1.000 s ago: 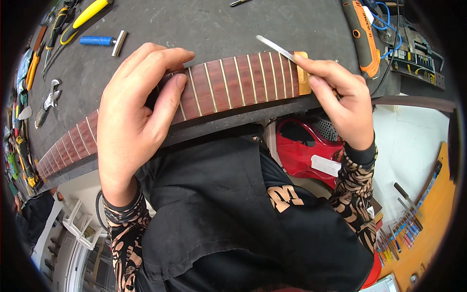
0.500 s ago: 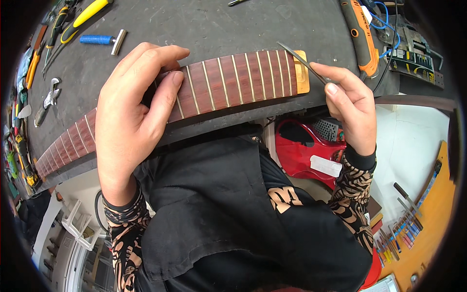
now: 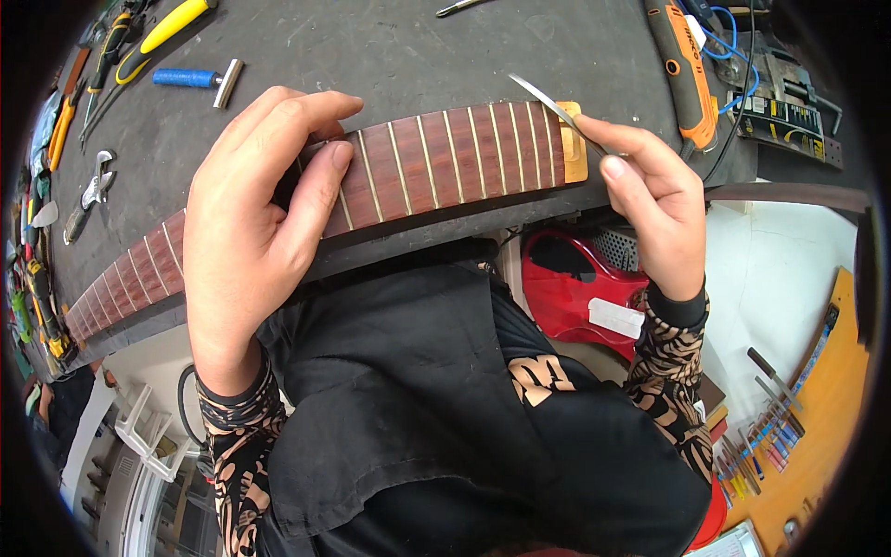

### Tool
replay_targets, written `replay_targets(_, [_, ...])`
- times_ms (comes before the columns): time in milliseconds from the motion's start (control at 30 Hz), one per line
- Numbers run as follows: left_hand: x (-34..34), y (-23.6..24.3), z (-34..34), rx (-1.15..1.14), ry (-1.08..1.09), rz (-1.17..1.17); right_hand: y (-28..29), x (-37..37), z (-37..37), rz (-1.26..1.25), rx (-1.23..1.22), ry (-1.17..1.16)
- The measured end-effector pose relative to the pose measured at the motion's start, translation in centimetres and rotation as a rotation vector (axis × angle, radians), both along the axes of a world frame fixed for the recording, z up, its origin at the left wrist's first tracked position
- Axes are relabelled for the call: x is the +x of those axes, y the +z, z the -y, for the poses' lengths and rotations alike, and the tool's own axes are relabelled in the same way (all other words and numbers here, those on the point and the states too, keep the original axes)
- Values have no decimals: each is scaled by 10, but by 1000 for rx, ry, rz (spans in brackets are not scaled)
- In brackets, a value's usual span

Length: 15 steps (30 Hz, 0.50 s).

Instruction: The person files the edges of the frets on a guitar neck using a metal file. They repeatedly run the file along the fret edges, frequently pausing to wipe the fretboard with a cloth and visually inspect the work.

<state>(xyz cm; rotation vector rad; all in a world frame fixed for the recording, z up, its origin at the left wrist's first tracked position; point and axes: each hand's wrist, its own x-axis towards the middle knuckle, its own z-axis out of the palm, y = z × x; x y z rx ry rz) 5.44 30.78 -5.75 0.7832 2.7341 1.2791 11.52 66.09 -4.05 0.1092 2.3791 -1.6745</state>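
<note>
A guitar neck with a dark red-brown fretboard [image 3: 418, 168] and silver frets lies along the front edge of the dark bench [image 3: 390, 56], its pale yellow end piece [image 3: 575, 162] at the right. My left hand [image 3: 251, 223] grips the neck toward the middle, thumb on the fretboard, fingers over the far side. My right hand [image 3: 659, 200] pinches a thin metal file [image 3: 538, 94], whose blade slants up-left over the last frets and the end piece.
Pliers [image 3: 167, 28], a blue-handled tool [image 3: 186, 77] and an adjustable wrench [image 3: 98, 186] lie leftward. An orange power tool [image 3: 685, 74] and blue cable lie rightward. Below are a red guitar body [image 3: 557, 297] and a wooden shelf of files [image 3: 817, 371].
The file and my right hand shifted right and turned, then came back slightly left, now lower than at first. My left hand stays on the neck.
</note>
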Motion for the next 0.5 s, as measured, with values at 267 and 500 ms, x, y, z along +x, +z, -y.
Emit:
replay_targets(267, [-1,-1,0,15,-12,11,-2,6,-12,4,-46,2])
replay_targets(500, [-1,0,-1,16,4,-3,-6,-19,15,-385,553,299])
